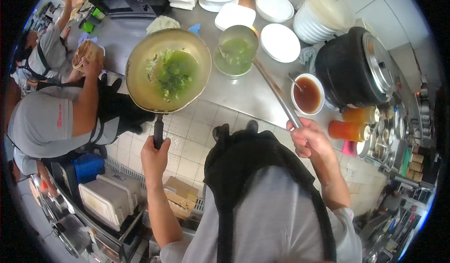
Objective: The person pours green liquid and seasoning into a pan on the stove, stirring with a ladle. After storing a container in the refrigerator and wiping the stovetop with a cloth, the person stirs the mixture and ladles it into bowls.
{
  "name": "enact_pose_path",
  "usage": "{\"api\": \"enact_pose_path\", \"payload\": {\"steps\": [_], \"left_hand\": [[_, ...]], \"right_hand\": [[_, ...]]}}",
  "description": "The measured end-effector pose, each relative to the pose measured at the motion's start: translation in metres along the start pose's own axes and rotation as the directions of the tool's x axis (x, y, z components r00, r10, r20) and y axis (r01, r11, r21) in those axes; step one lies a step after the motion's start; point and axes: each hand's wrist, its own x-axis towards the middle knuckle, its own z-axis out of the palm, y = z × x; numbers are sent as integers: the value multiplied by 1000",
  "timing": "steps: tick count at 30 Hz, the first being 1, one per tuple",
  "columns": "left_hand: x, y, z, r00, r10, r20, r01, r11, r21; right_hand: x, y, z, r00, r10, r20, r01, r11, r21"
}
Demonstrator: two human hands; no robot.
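Note:
My left hand (155, 160) is wrapped round the black handle of a frying pan (136, 82), which holds green broth with chopped greens and pale bits. My right hand (309, 139) grips the long metal handle of a ladle (276, 92). The ladle's head is at a round bowl (236, 75) of similar green broth, just right of the pan; where ladle and bowl meet is hard to make out. Near my right hand stands a white bowl of reddish-brown sauce (307, 96) with a spoon in it.
White plates and bowls (280, 43) stand along the steel counter (234, 94). A black soup warmer (340, 68) and orange bottles (344, 131) are at the right. At the left, a co-worker (44, 117) holds a food container; another person is behind.

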Motion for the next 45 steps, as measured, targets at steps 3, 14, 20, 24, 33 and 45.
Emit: {"api": "enact_pose_path", "payload": {"steps": [3, 14, 20, 24, 33, 45], "left_hand": [[0, 7, -3, 1000, 4, 11, -4, 1000, 17], [8, 4, -9, 999, 15, 43, -15, 1000, -8], [14, 15, -16, 998, 47, 34, -46, 999, -24], [14, 28, -29, 990, 136, 27, -138, 987, 78], [-7, 79, -41, 964, 197, 178, -230, 954, 192], [-128, 156, 56, 768, 330, 549, -515, 827, 224]], "right_hand": [[2, 4, 4, 1000, -25, -2, 25, 999, -37], [2, 17, -10, 995, -52, 80, 26, 953, 301], [-10, 19, 9, 965, -147, 218, 32, 889, 458], [-30, 10, 52, 979, -165, 120, 147, 978, 150], [-47, 35, 51, 925, -380, -15, 273, 690, -670], [-176, 133, -78, 687, -632, -360, 80, 557, -826]]}}
